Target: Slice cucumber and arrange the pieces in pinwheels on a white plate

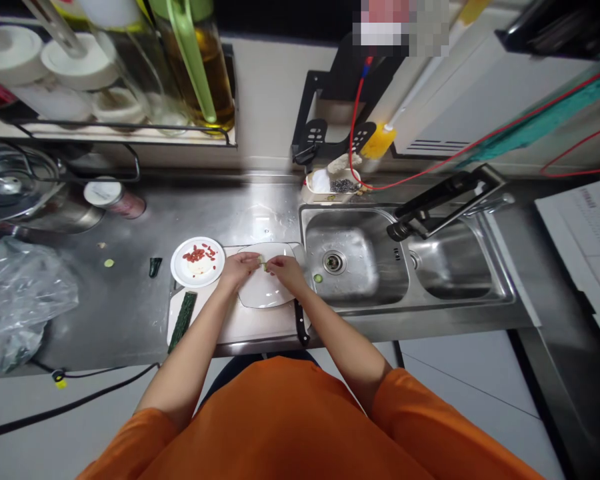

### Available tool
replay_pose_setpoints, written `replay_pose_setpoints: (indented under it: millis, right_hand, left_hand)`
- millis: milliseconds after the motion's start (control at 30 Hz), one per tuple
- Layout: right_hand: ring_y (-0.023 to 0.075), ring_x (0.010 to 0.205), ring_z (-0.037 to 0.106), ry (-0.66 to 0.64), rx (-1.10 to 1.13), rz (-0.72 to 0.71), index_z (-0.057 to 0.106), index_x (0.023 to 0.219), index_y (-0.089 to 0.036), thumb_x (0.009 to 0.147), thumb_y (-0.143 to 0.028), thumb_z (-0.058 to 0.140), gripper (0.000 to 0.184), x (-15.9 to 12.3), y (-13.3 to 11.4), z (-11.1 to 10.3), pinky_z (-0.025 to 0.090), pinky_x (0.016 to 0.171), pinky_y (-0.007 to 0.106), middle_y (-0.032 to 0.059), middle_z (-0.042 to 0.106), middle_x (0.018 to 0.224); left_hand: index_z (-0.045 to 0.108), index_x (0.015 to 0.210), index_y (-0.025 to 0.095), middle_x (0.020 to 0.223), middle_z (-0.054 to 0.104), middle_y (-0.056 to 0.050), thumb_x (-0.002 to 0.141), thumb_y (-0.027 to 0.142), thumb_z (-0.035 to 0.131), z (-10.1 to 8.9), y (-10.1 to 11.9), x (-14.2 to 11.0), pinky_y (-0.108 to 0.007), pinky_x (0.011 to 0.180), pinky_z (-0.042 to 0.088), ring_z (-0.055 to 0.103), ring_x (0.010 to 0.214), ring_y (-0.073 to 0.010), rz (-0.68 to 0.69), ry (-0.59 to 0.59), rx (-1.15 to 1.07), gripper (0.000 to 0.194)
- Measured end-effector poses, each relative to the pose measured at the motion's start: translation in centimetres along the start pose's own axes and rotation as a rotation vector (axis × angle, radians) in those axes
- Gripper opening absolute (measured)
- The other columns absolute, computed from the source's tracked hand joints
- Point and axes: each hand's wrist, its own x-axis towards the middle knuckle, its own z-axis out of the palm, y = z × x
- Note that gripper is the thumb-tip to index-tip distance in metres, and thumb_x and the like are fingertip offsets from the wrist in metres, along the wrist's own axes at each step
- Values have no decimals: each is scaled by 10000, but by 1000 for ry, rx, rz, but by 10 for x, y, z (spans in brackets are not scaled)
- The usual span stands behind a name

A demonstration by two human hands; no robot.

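Observation:
Above the white squarish plate (265,293), my left hand (239,269) and my right hand (287,272) meet with fingertips nearly touching. Both pinch a small, thin, pale-green piece (263,263), which looks like cucumber slice. The plate rests on a white cutting board (225,323). Left of my left forearm lies a dark-green length of cucumber (183,322) with a cut end. A round white plate (197,262) of red berries, like goji, is beside my left hand. A knife's black handle (301,323) sticks out below my right wrist; its blade is mostly hidden.
A double steel sink (355,293) with a black faucet (430,207) is on the right; a cucumber slice (318,279) lies inside. Leftward are a cucumber end (155,267), a jar (115,198), a plastic bag (25,300) and a pot (75,213). Bottles (200,73) stand on a rack above.

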Motion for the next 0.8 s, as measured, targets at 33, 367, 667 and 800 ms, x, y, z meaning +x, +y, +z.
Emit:
replay_pose_setpoints:
  millis: [33,367,667,800]
  right_hand:
    - [104,589,595,18,-4,29,656,704,-157,723,-246,562,131,2,0,1,427,594,200,-3,655,638]
    - [49,376,544,141,-198,204,597,655,-163,755,-200,532,125,29,-8,7,409,512,155,-45,640,570]
    - [118,570,589,214,-478,128,610,686,-182,793,-231,527,143,36,-3,12,407,602,204,-9,624,564]
    - [164,720,595,257,-606,95,615,750,-182,812,-266,522,140,34,-2,15,395,647,242,35,661,723]
  left_hand:
    - [686,897,131,678,672,-32,615,302,717,1,2,3,-239,557,431,557,549,-107,53,21,91,331]
    - [679,876,207,824,682,-31,789,241,531,14,12,18,-289,772,440,599,783,-175,403,158,760,175]
    - [669,858,189,863,615,-89,819,243,491,19,2,30,-349,831,420,549,890,-229,517,224,897,190]
    - [660,884,191,879,598,-91,821,252,495,20,-1,32,-365,838,418,531,911,-241,529,261,889,187]
